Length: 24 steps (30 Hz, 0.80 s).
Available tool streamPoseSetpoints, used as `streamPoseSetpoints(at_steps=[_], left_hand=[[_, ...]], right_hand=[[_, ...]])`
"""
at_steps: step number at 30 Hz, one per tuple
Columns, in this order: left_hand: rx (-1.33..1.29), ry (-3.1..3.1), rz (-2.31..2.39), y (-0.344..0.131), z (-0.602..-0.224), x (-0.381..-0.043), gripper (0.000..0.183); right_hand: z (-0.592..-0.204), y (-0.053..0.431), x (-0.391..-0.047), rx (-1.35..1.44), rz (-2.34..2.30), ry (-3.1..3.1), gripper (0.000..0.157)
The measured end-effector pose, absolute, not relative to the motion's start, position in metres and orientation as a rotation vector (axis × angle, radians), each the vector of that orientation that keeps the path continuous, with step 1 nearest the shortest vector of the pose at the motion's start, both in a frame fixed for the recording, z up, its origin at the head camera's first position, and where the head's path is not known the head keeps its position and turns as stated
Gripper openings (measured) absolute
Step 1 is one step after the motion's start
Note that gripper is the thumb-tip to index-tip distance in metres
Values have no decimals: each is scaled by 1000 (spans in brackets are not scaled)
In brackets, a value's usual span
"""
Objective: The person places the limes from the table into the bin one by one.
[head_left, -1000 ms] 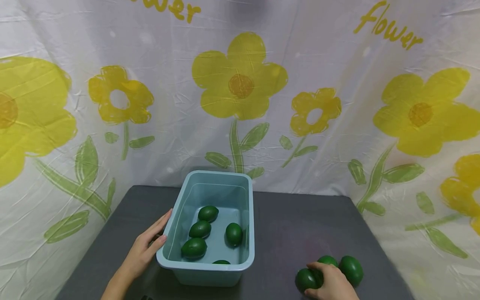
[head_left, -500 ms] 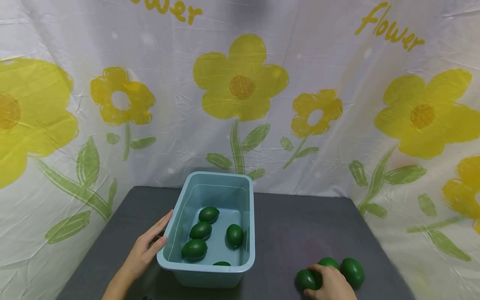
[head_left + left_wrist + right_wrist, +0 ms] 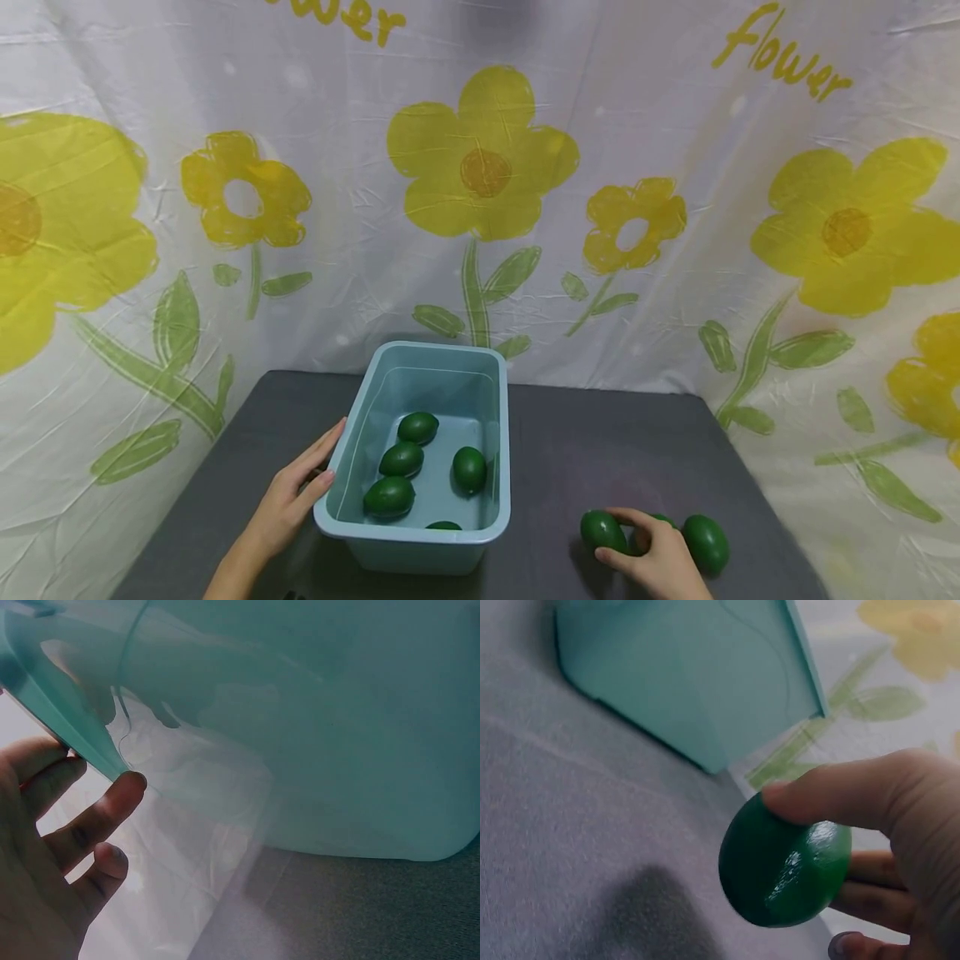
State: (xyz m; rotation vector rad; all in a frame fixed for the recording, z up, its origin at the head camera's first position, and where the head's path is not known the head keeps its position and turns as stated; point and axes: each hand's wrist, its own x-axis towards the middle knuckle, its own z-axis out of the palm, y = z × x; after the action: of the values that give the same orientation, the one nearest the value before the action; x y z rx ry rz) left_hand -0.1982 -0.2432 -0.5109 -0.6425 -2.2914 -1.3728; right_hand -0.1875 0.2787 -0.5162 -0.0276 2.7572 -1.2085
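Note:
My right hand [image 3: 654,557] pinches a glossy dark green lime [image 3: 602,532] between thumb and fingers. In the right wrist view the lime [image 3: 784,862] shows above the grey table, its shadow below. Other limes sit right behind that hand: one [image 3: 707,545] in plain sight, with more green partly covered by the fingers. On the left, my left hand [image 3: 288,504] rests its extended fingers against the rim of a light blue plastic bin [image 3: 420,537]. The left wrist view shows the fingertips [image 3: 131,784] at the bin's edge. Inside the bin lie several limes [image 3: 388,497], one mostly hidden by the near wall.
The dark grey table [image 3: 558,450] carries the bin left of centre and the loose limes at the right front. A white curtain [image 3: 337,283] printed with yellow flowers stands along the back and both sides.
My right hand has lifted the lime off the table and shifted it slightly left and up in the head view. The left hand and bin stay put.

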Motion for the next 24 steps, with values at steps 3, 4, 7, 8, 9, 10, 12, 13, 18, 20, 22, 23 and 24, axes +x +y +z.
streamPoseSetpoints(at_steps=[3,4,7,8,9,10,12,13,18,20,22,23,24], left_hand=[[-643,-2293,-1376,-243,-511,-198,59],[-641,-2294,-1375,-243,-511,-198,59],[-638,-2295,-1375,-243,-511,-198,59],[-638,-2295,-1375,-243,-511,-198,59],[-636,-2296,-1375,-243,-511,-197,59],[-636,-2296,-1376,-243,-510,-197,58],[-636,-2294,-1376,-243,-510,-197,58],[-635,-2294,-1378,-243,-510,-197,58],[-636,-2292,-1382,-243,-510,-197,58],[-637,-2291,-1383,-243,-510,-197,58],[-639,-2291,-1380,-243,-510,-197,58],[-639,-2291,-1378,-243,-510,-197,58],[-640,-2291,-1377,-243,-510,-198,58]], right_hand=[[-515,274,-188,91,-1288,2724,63],[-515,273,-189,126,-1306,2719,63],[-513,269,-190,205,-1361,2710,63],[-513,269,-190,230,-1380,2706,64],[-513,268,-191,244,-1395,2702,64],[-512,267,-192,264,-1419,2692,65],[-512,267,-193,279,-1471,2674,66],[-511,267,-193,293,-1499,2661,67],[-511,266,-192,366,-1653,2586,68],[-510,265,-192,402,-1707,2546,69],[-509,264,-193,421,-1746,2513,70],[-508,263,-193,431,-1764,2495,70],[-508,263,-194,431,-1774,2489,70]])
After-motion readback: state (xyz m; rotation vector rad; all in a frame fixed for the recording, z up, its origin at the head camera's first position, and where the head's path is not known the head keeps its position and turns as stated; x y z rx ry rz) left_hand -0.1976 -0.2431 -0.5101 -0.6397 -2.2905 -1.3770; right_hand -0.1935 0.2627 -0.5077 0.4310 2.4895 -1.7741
